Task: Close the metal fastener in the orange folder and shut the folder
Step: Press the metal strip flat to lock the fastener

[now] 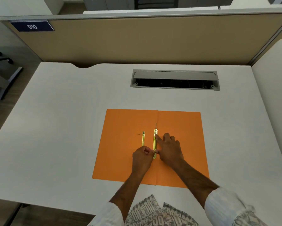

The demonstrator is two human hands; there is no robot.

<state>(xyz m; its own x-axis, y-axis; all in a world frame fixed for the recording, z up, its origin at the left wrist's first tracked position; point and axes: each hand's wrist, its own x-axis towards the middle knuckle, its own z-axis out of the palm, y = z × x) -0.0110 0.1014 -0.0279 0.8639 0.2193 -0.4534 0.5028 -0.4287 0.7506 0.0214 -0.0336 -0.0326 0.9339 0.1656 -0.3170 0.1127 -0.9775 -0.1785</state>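
- Head view: the orange folder (120, 144) lies open and flat on the white tabletop (63, 119), its spine crease running away from the person, nearly straight up the frame.
- Head view: the metal fastener (155, 144) is a brass strip lying along that crease, so its long axis matches the spine. A thin prong (156, 125) stands up from its far end.
- Head view: a second brass bar (143, 138) lies just beside it on the left leaf, parallel, with a small prong (139, 134) pointing out to the left at its far end.
- Head view: the left hand (142, 159) sits at the near end of the fastener, fingers curled into a closed pinch that seems to hold the near end or its prong; exactly what it pinches is too small to tell.
- Head view: the right hand (169, 149) rests on the right leaf with fingers spread and holding nothing, its index fingertip (156, 136) pressing the strip toward its far end.
- Judgement: the loose bar lies left of both grips, nearer the left hand, and already parallel, so a short sideways shift onto the strip looks like what closing needs.
- Judgement: the upright far prong probably must be bent flat along the strip's axis; the right index is nearest it.
- Judgement: the folder is not yet shut; either leaf would swing across the spine.
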